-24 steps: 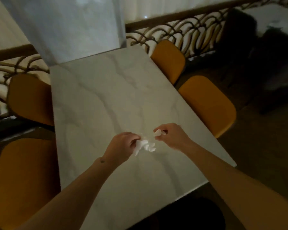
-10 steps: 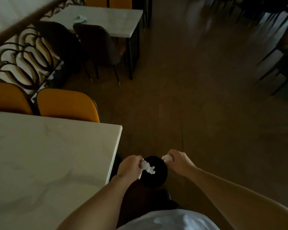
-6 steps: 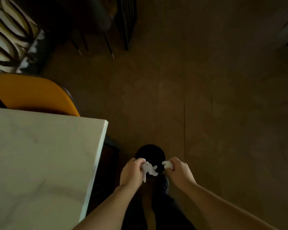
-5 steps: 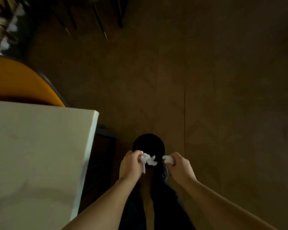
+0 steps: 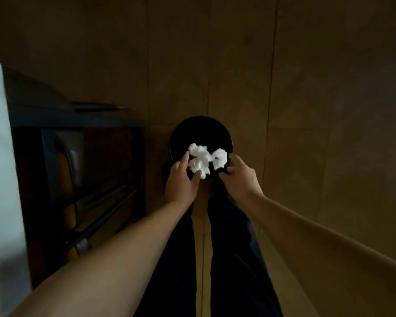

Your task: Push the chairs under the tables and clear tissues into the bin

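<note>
A dim brown floor (image 5: 306, 88) with faint seams fills the room below. The pale desk (image 5: 0, 179) edge is cut off at left, a chair (image 5: 71, 161) tucked beneath its dark frame. Tissues (image 5: 201, 162) hover over the black bin (image 5: 199, 131) (contents unreadable). The left hand (image 5: 181, 179) has its fingers (image 5: 184, 161) apart beside them; the right hand (image 5: 240, 177) has fingers spread, possibly touching one wad.

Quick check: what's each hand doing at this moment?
Left hand: fingers straightened, open, the tissues leaving it over the bin.
Right hand: loosely open, not gripping.
</note>
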